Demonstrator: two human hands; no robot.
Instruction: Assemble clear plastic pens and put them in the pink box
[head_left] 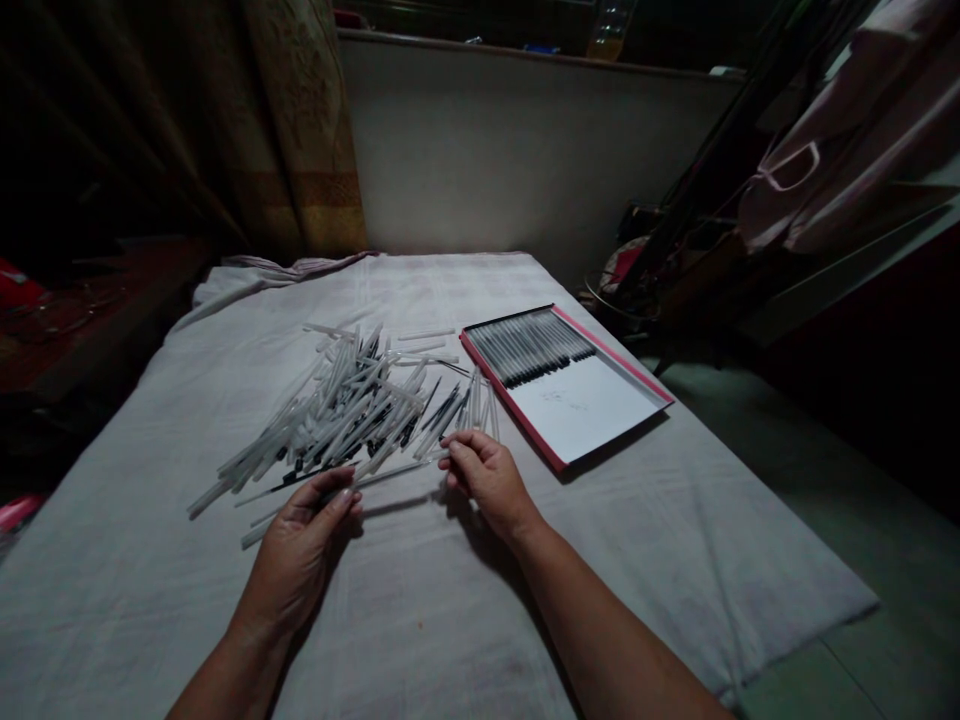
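Observation:
A slim, translucent pen (397, 471) spans the gap between my two hands, above the cloth. My left hand (304, 530) pinches its left end between thumb and fingers. At the other end, my right hand (484, 475) grips it with the thumb on top. Whether it is one piece or a thin part going into a tube, I cannot tell. Just beyond my hands spreads a loose pile of whitish pen tubes (337, 400) mixed with dark thin pieces. To the right lies a shallow red-edged box (540, 445), with a row of black-tipped pens (532, 345) along its far side.
A pale checked cloth (450, 620) covers the bed-like surface. Patterned curtains (300, 130) hang at the back left beside a light wall (487, 150). On the ledge above stands a bottle (609, 30). Pink fabric (840, 140) hangs at the right.

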